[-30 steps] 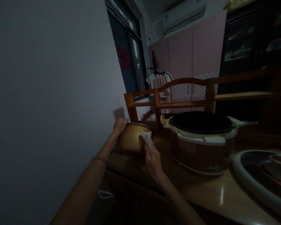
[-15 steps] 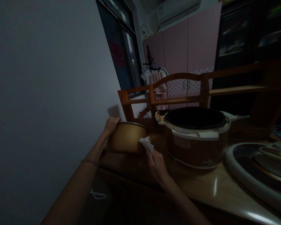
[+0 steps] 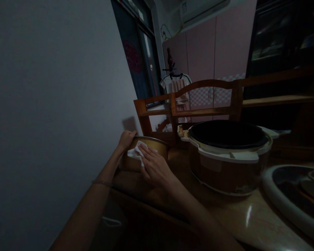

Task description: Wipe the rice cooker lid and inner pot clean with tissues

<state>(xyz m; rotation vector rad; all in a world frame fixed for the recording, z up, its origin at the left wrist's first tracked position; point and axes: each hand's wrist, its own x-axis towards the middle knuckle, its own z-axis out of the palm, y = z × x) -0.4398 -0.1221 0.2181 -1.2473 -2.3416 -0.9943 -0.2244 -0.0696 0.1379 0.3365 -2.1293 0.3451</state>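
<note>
A gold-coloured inner pot (image 3: 161,148) is at the left end of the wooden table, close to the wall. My left hand (image 3: 126,139) grips its rim at the left side, fingers partly hidden behind it. My right hand (image 3: 155,164) presses a crumpled white tissue (image 3: 136,153) flat against the pot's outer side. To the right stands the brown and cream cooker body (image 3: 225,170), its dark round opening uncovered. Its lid (image 3: 279,195) lies on the table at the far right, partly cut off by the frame.
A wooden rack (image 3: 204,113) runs along the table's back edge. The pale wall (image 3: 68,87) closes off the left side. Behind are a pink wardrobe (image 3: 201,59) and hanging clothes (image 3: 179,90). The table's front edge faces me, and the room is dim.
My right hand has moved left with the tissue, from the pot's right end onto the middle of its outer side. My left hand keeps its hold on the rim. The view has shifted slightly.
</note>
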